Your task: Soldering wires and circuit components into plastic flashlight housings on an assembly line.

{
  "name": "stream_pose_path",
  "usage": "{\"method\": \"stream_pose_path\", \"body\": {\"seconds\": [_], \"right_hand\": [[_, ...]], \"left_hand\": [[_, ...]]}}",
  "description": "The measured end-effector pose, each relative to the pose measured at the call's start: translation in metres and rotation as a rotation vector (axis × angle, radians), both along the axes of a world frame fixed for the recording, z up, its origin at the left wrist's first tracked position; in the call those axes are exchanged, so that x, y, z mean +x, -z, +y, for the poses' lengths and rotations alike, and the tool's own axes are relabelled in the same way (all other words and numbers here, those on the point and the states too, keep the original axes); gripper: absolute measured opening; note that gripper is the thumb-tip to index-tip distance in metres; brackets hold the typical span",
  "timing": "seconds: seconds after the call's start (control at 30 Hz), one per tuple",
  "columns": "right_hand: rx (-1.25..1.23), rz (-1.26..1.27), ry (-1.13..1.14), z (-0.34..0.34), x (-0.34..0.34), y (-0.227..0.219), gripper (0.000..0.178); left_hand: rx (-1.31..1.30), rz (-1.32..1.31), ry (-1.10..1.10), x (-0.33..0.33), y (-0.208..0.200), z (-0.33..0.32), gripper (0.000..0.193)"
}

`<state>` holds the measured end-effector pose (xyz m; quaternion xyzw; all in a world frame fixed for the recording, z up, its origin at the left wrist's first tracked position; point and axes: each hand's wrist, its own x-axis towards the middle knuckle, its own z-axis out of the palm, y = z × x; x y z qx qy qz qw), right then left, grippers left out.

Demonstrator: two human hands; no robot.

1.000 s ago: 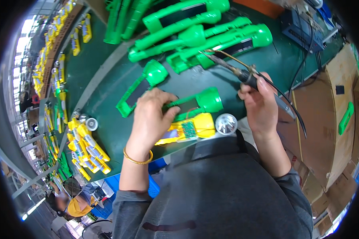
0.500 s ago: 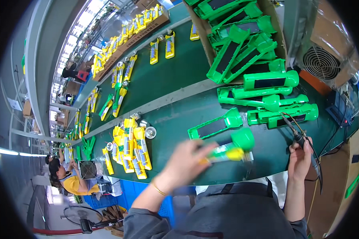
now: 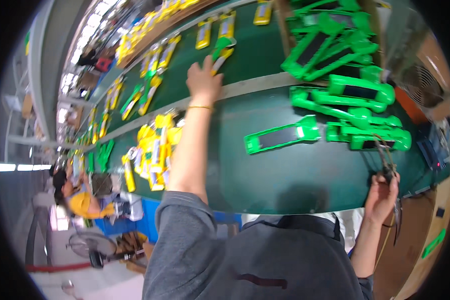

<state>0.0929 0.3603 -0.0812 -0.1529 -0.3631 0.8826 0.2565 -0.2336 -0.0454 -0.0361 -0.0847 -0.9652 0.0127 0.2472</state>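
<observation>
The green tabletop [image 3: 255, 185] lies bare at centre down to its curved near edge, with a yellow pile [image 3: 157, 150] to the left and a green shell [image 3: 305, 131] above. At upper centre, past the grey strip [image 3: 255, 85], the left hand [image 3: 204, 84] spreads its fingers beside a green-and-yellow unit [image 3: 222, 52], contact unclear; the right hand [image 3: 381, 195], lower right, grips a soldering iron [image 3: 388, 171]. Half a second earlier, the left hand and unit were over that bare stretch.

And there's the green-and-yellow piece [image 3: 222, 49], blurred, lying aslant right by the left hand's [image 3: 204, 83] spread fingers, while the right hand [image 3: 382, 199] grips a slim soldering iron [image 3: 386, 166], tip pointing away!
</observation>
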Motion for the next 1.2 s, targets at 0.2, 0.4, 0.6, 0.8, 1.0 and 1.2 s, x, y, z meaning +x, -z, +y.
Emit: {"method": "stream_pose_path", "body": {"seconds": [0.2,0.4,0.6,0.8,1.0,1.2], "right_hand": [[-0.020,0.015,-0.047,0.017,0.009,0.007,0.024],[-0.070,0.034,-0.162,0.022,0.001,0.005,0.021],[-0.054,0.026,-0.117,0.016,0.002,0.000,0.022],[-0.079,-0.018,-0.030,0.010,0.020,-0.007,0.022],[-0.051,0.062,0.005,0.001,0.008,-0.030,0.021],[-0.045,0.121,0.001,-0.006,0.015,-0.057,0.025]], "left_hand": [[0.225,-0.128,0.215,0.198,-0.069,0.034,0.044],[0.251,0.091,-0.449,0.252,-0.068,-0.146,0.039],[0.215,-0.167,-0.372,0.210,-0.059,-0.126,0.051],[0.337,-0.107,-0.236,0.198,-0.053,-0.143,0.047],[0.399,-0.025,0.100,0.249,-0.099,-0.006,0.044],[0.448,-0.585,0.604,0.265,-0.035,0.117,0.048]]}}
